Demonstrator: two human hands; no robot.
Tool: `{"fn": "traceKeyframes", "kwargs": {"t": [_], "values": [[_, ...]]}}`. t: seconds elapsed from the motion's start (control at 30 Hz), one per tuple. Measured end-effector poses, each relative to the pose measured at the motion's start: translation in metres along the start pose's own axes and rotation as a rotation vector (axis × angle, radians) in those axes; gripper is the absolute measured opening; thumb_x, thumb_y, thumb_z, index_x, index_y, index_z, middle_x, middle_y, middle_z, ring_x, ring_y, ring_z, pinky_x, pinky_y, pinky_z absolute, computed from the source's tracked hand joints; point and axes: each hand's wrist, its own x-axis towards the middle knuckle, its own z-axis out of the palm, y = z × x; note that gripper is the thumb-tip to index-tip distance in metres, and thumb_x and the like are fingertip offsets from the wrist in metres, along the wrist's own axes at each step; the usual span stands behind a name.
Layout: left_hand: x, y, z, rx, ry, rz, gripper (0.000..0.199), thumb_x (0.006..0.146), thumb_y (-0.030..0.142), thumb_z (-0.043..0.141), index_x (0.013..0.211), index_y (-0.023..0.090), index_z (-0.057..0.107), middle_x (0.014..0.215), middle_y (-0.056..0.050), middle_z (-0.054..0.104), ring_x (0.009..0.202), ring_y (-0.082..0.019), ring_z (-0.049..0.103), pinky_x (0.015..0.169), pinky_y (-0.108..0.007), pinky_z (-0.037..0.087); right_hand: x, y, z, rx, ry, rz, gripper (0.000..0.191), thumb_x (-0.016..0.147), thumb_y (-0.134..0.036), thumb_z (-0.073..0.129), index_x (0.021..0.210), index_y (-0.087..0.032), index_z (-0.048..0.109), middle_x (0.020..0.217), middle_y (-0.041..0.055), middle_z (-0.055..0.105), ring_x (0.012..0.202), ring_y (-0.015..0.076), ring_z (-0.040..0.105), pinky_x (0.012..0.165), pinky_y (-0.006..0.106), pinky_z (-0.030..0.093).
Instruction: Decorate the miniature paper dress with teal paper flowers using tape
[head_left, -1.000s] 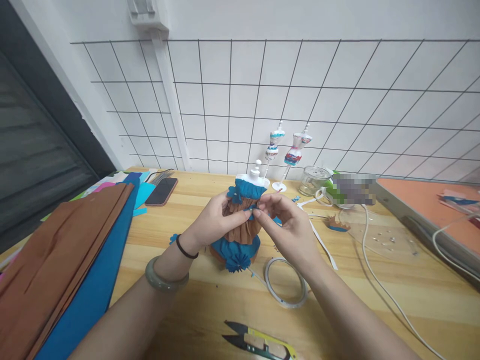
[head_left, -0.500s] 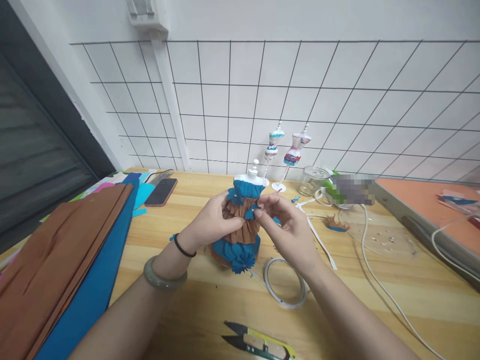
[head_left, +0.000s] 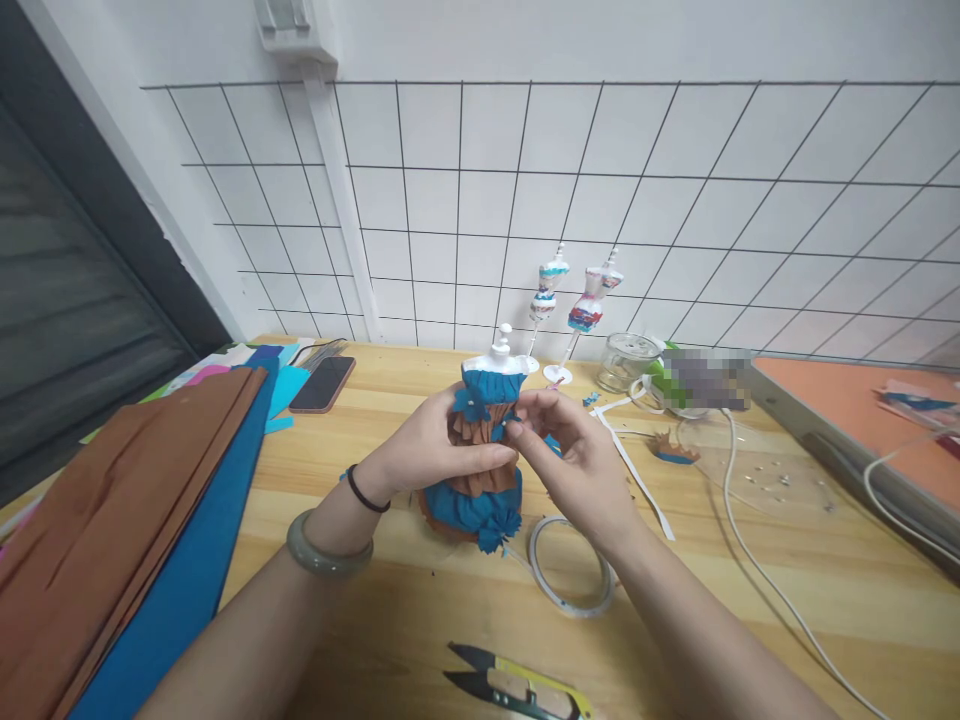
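A small white dress form [head_left: 495, 364] stands in the middle, dressed in blue and brown crepe paper. Its blue top, ruffled brown middle [head_left: 480, 480] and puffed blue skirt [head_left: 465, 508] show, with a blue paper flower [head_left: 496, 524] low on the front. My left hand [head_left: 431, 440] wraps around the waist from the left, thumb lying across the front. Another blue flower [head_left: 471, 404] sits by its fingertips. On the right side, my right hand [head_left: 566, 440] pinches a small blue paper flower [head_left: 504, 427] with a pale centre against the bodice.
Thread snips [head_left: 517, 685] lie in front, and a roll of tape [head_left: 571, 567] is right of the form. Two painted dress forms [head_left: 586, 305], a glass jar [head_left: 628, 362] and a white cable [head_left: 742, 540] are behind and right. Brown paper [head_left: 127, 510] and a phone [head_left: 322, 384] lie left.
The dress form has turned slightly and shifted a little to the left and down. My left thumb now reaches further across the front. My right hand keeps its pinch.
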Motion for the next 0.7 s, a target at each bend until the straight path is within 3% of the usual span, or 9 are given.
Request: {"fn": "traceKeyframes", "kwargs": {"t": [0.17, 0.37, 0.7], "values": [[0.0001, 0.0012, 0.0028, 0.062, 0.110, 0.088, 0.034, 0.075, 0.028, 0.062, 0.106, 0.016, 0.053, 0.107, -0.007, 0.062, 0.096, -0.020, 0.059, 0.078, -0.028, 0.049, -0.0005, 0.0019, 0.0003, -0.022, 0.004, -0.037, 0.014, 0.079, -0.021, 0.057, 0.093, -0.022, 0.058, 0.080, 0.0010, 0.056, 0.073, 0.0154, 0.051, 0.070, 0.031, 0.043], [-0.0007, 0.0053, 0.0074, 0.196, 0.265, 0.087, 0.032, 0.075, 0.024, 0.061, 0.104, 0.015, 0.052, 0.096, -0.005, 0.065, 0.087, -0.018, 0.062, 0.074, -0.025, 0.050, -0.0013, 0.0027, -0.0002, -0.034, 0.001, -0.025, 0.016, 0.079, -0.021, 0.058, 0.095, -0.022, 0.057, 0.080, 0.0011, 0.057, 0.073, 0.0157, 0.053, 0.071, 0.032, 0.044], [-0.0008, 0.0044, 0.0065, 0.221, 0.287, 0.065, 0.027, 0.075, 0.020, 0.058, 0.101, 0.015, 0.053, 0.094, -0.004, 0.065, 0.084, -0.016, 0.061, 0.073, -0.025, 0.050, -0.0012, 0.0008, 0.0004, 0.048, -0.029, 0.046, 0.016, 0.078, -0.023, 0.059, 0.094, -0.022, 0.058, 0.079, 0.0012, 0.057, 0.074, 0.0157, 0.052, 0.070, 0.032, 0.044]]}}
